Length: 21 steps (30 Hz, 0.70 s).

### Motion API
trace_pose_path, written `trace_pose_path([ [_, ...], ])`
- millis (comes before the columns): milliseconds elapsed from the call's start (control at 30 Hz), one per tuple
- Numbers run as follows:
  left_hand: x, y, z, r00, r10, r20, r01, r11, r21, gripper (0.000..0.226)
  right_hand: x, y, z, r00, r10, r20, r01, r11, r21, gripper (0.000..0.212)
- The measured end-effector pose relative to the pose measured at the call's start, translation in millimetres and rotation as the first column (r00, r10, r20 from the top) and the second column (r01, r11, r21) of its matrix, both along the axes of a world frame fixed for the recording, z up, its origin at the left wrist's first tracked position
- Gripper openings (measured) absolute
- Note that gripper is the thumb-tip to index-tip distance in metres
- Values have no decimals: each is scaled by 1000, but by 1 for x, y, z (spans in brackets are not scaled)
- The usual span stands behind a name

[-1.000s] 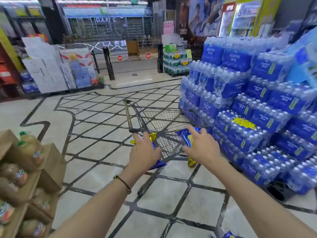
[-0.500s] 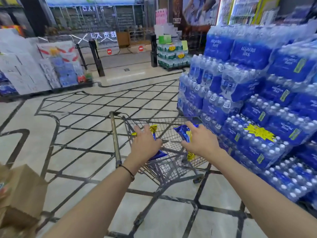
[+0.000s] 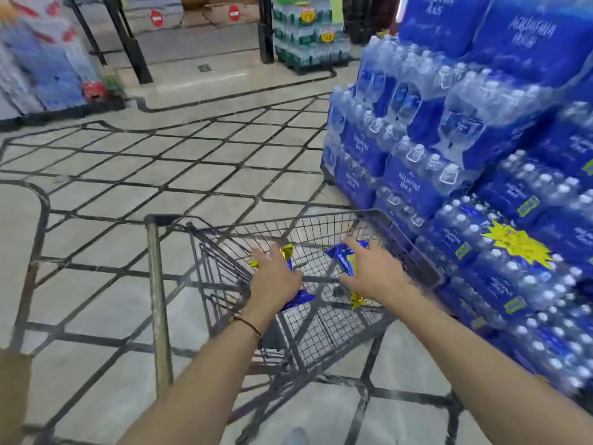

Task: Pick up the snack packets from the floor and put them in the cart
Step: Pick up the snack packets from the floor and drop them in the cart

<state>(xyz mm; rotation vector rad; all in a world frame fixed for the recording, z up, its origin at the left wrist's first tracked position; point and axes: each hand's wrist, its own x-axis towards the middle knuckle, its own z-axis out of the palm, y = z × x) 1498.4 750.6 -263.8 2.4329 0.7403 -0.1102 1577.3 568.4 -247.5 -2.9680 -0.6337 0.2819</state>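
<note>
A grey wire shopping cart [image 3: 158, 284] stands right in front of me, its handle bar at the left. My left hand [image 3: 276, 279] grips a blue and gold snack packet [image 3: 298, 297] over the cart's basket. My right hand [image 3: 373, 273] grips a second blue and gold snack packet [image 3: 345, 256] beside it, also above the basket. Both packets are partly hidden under my hands. The basket floor beneath them shows only wire mesh.
A tall stack of blue shrink-wrapped water bottle packs [image 3: 481, 175] rises close on the right of the cart. Tiled floor [image 3: 160, 175] with dark lines spreads to the left and ahead. Black posts [image 3: 128, 43] and more bottle packs [image 3: 308, 36] stand far back.
I have come closer to the cart, and both hands with their packets have moved forward from in front of it to over the basket. The cardboard box display at left has left the view.
</note>
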Motion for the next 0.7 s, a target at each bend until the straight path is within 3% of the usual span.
trace_pose_path([
  [167, 58, 14, -103, 993, 31, -114, -38, 997, -61, 74, 64, 21, -90, 992, -13, -127, 0, 995, -103, 87],
  [367, 105, 14, -252, 964, 69, -256, -106, 986, -131, 83, 124, 45, -236, 974, 35, -225, -63, 991, -117, 79],
  [600, 130, -5, -395, 932, 103, -347, -130, 990, -56, 60, 161, 52, -388, 927, 85, -366, -163, 968, -188, 81],
  [700, 133, -17, -427, 917, 104, -385, -134, 990, -53, 61, 169, 48, -429, 910, 86, -406, -184, 960, -209, 80],
])
